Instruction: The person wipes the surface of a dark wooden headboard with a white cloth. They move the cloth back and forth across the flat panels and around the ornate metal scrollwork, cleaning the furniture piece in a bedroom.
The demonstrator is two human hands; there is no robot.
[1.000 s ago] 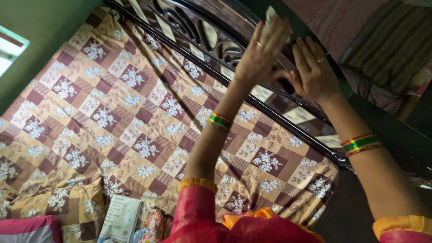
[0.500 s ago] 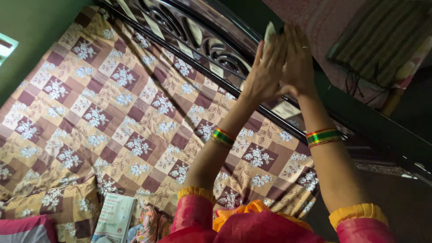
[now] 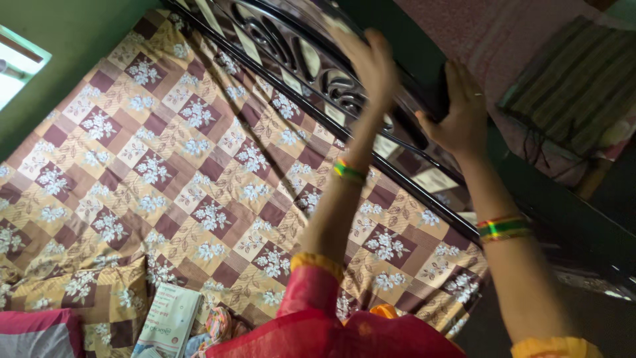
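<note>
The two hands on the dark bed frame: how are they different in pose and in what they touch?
The left hand reaches higher, fingers curled loosely over the carved headboard, while the right hand sits lower with fingers spread and upright. The left hand looks blurred; the right hand is sharper and shows a ring. The right hand presses on the frame's top edge; whether the left has a firm grip is unclear. Both wrists wear green, red and yellow bangles.

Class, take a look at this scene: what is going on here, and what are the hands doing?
A person leans over a bed covered with a checked floral sheet. Both hands are raised to the dark carved headboard: the left hand lies on its top edge, and the right hand presses against its rail. A booklet lies on the sheet near the person.
</note>
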